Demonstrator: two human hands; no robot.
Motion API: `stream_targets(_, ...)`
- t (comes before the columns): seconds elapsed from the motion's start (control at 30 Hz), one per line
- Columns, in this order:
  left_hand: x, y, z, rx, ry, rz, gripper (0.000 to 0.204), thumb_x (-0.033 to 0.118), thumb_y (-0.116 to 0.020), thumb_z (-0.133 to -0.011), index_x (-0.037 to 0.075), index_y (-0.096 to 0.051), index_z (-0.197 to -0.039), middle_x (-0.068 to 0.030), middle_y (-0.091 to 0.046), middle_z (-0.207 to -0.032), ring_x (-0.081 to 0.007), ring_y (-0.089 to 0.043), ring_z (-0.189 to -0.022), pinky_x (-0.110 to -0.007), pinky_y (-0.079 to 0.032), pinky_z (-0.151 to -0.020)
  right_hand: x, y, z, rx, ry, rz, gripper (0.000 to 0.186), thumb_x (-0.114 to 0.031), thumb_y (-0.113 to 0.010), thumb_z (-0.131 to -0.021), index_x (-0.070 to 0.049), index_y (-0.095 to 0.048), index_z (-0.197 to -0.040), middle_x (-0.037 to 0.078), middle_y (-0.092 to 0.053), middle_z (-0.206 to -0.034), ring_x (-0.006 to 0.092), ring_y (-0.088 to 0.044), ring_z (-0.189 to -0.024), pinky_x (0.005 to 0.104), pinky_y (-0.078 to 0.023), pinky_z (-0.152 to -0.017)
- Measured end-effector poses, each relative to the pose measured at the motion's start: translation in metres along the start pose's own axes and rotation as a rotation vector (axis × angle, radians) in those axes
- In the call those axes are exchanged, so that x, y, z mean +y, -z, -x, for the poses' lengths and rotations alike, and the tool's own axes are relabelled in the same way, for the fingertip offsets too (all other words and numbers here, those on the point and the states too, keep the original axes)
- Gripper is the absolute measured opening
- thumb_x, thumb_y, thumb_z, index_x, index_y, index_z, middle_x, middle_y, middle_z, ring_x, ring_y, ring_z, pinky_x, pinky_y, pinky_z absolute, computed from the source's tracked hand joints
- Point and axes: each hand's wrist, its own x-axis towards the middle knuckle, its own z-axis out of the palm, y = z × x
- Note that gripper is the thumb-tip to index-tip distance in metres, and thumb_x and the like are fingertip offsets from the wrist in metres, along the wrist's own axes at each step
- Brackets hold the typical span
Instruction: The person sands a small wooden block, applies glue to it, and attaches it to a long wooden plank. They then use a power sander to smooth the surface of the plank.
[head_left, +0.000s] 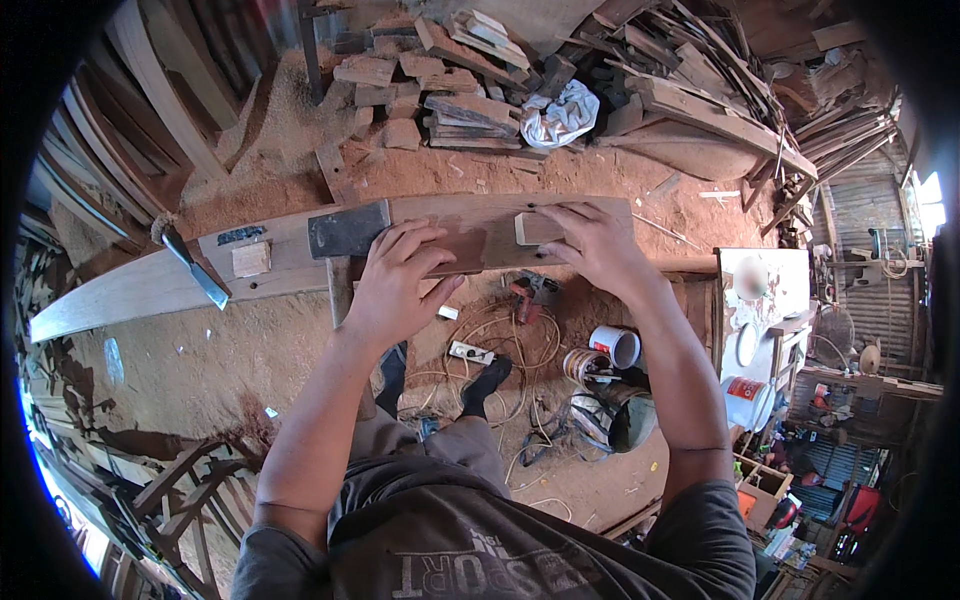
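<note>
Left hand (395, 285) flat, fingers spread on brown board (480, 235) | right hand (597, 245) pressing small pale wood block (535, 229) onto board | board reddish-brown, long, lying across pale plank (150, 285) | chisel (190, 262) left of board

Hands: you have two on the work, your left hand (395, 285) and your right hand (592, 245).
Dark boards: one dark board (500, 235) lies under your palms.
Small pale blocks: two, one block (536, 229) at your right fingers and another block (251, 259) on the long plank (130, 290).
Long planks: one.
Chisels: one chisel (192, 266).
Cans: two, a white can (617, 346) and a printed can (585, 366).
White buckets: one bucket (748, 402).
</note>
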Motion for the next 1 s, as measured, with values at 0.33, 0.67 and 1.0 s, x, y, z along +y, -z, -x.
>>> stream_targets(0.33, 0.005, 0.004, -0.002, -0.071, 0.023, -0.027, 0.029, 0.025, -0.087, -0.089, 0.007, -0.078, -0.11, -0.0109, -0.068, -0.14, -0.0362, -0.056, -0.142, -0.053, -0.046, -0.118, -0.01, 0.005, -0.003, -0.045, -0.007, 0.156, 0.056, -0.032, -0.073, -0.102, -0.009, -0.061, -0.151, 0.021, -0.066, -0.143, 0.0414, -0.064, -0.13, 0.0499, -0.053, -0.111)
stream_targets(0.67, 0.051, -0.039, -0.062, -0.039, 0.008, 0.03, 0.057, 0.02, -0.087, -0.088, 0.006, -0.067, -0.14, -0.0139, -0.066, -0.14, -0.0367, -0.059, -0.134, -0.05, -0.048, -0.114, 0.007, 0.002, -0.002, 0.018, 0.079, 0.106, 0.065, -0.028, -0.077, -0.095, -0.008, -0.058, -0.154, 0.018, -0.066, -0.14, 0.0396, -0.065, -0.128, 0.0477, -0.054, -0.106)
stream_targets(1.0, 0.043, -0.058, -0.092, -0.199, -0.025, -0.103, 0.058, 0.02, -0.091, -0.082, 0.007, -0.072, -0.135, -0.0139, -0.073, -0.128, -0.0373, -0.064, -0.125, -0.049, -0.049, -0.112, -0.015, -0.121, 0.108, 0.836, -0.118, -0.455, 0.061, -0.012, -0.088, -0.086, -0.005, -0.064, -0.142, 0.019, -0.071, -0.127, 0.0373, -0.068, -0.114, 0.0427, -0.057, -0.096)
